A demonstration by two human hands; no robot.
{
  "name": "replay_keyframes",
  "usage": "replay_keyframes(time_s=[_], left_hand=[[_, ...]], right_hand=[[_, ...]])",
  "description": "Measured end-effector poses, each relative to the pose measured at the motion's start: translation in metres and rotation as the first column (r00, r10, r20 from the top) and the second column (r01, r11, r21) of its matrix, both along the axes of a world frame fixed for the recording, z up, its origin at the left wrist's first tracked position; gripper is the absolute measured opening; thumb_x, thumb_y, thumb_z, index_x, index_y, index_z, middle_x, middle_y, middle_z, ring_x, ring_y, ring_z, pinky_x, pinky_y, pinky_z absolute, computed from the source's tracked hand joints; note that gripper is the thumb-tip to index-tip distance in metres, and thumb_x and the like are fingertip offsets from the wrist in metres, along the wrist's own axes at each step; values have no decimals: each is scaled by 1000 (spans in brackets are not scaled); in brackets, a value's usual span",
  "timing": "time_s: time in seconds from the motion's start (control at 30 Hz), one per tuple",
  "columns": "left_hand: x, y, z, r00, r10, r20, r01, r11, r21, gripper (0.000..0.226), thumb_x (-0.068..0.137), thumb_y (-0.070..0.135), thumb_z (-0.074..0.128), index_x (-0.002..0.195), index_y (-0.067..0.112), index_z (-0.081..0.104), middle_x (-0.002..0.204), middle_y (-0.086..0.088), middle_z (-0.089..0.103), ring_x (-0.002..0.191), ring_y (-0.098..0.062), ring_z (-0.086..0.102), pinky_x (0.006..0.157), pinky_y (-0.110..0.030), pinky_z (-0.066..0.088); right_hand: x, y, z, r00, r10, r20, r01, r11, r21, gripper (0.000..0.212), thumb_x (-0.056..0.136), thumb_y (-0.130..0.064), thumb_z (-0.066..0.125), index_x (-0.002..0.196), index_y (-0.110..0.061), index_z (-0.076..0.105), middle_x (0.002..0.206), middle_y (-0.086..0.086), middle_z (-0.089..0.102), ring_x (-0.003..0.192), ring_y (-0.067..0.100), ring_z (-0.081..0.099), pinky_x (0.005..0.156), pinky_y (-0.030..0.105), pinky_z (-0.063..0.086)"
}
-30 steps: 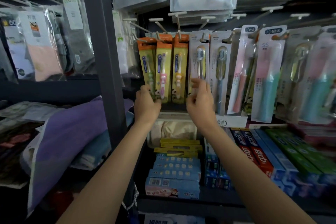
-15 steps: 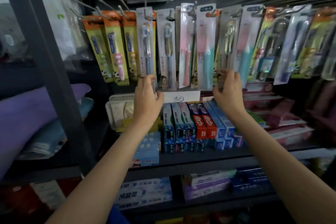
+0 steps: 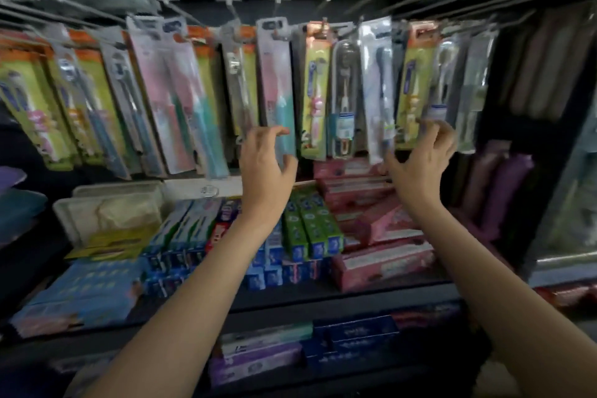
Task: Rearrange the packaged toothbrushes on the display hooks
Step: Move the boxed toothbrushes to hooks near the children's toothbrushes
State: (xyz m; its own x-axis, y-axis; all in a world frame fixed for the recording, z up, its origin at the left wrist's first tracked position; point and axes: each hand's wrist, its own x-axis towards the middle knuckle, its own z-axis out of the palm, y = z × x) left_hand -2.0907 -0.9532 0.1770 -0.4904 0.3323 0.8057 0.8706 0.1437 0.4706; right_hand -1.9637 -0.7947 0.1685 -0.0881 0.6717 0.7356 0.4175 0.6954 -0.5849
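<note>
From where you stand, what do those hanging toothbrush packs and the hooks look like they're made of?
Toothbrush packs: seemingly clear glossy plastic over printed card, judging by the glare on their fronts, though blur leaves it open. Display hooks: thin rods, probably metal wire, with pale tips that look like plastic.

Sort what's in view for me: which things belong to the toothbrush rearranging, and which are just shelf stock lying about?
Part of the job:
- packaged toothbrushes hanging in a row
- display hooks above them
- left hand and right hand, both up at the packs' lower ends

Just lying about:
- green toothpaste boxes
- pink boxes
- blue boxes
- lower-shelf boxes
</note>
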Motion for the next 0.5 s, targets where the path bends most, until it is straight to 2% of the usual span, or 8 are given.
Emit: replay_keyframes(time_s=[0.1,0.2,0.33,0.4,0.47,0.5], left_hand=[[26,31,2,1000,5,-13,-5,998,-56,26,85,2,55,107,12,62,111,-5,47,102,-15,47,87,-16,31],[40,49,3,998,-9,57,13,996,-86,23,87,4,55,105,15,65,111,-1,43,95,-5,41,85,-4,23],[53,61,-1,993,-50,108,61,993,-100,24,88,4,55,106,17,64,113,0,42,107,-6,40,84,6,18],[55,65,-3,989,-87,119,100,989,-108,25,88,3,55,106,18,64,110,4,40,97,1,37,82,8,19],[59,67,-7,987,-92,133,109,986,-129,25,88,4,55,108,17,62,110,6,40,79,4,38,82,1,24],[59,68,-7,985,-94,145,114,983,-141,26,89,4,54,111,16,61,113,5,41,76,5,40,81,-4,27]], right_hand=[[15,44,4,996,74,-54,-83,979,-189,71,81,-35,68,134,-4,33,140,18,30,125,36,31,98,41,26],[14,80,10,957,219,-192,-277,885,-374,87,74,-54,67,137,-8,28,136,14,42,128,35,35,104,48,32],[15,101,13,938,312,-152,-347,816,-463,67,82,-37,67,133,-10,33,128,9,50,126,31,39,104,46,35],[19,103,11,934,311,-177,-357,827,-435,62,82,-31,68,131,-10,35,120,4,55,123,32,42,102,49,36],[29,102,8,956,273,-107,-293,882,-369,61,82,-28,67,131,-9,36,126,8,53,123,34,41,102,46,35],[34,103,7,969,240,-55,-243,903,-354,61,83,-27,65,133,-8,35,131,12,49,125,34,38,103,42,32]])
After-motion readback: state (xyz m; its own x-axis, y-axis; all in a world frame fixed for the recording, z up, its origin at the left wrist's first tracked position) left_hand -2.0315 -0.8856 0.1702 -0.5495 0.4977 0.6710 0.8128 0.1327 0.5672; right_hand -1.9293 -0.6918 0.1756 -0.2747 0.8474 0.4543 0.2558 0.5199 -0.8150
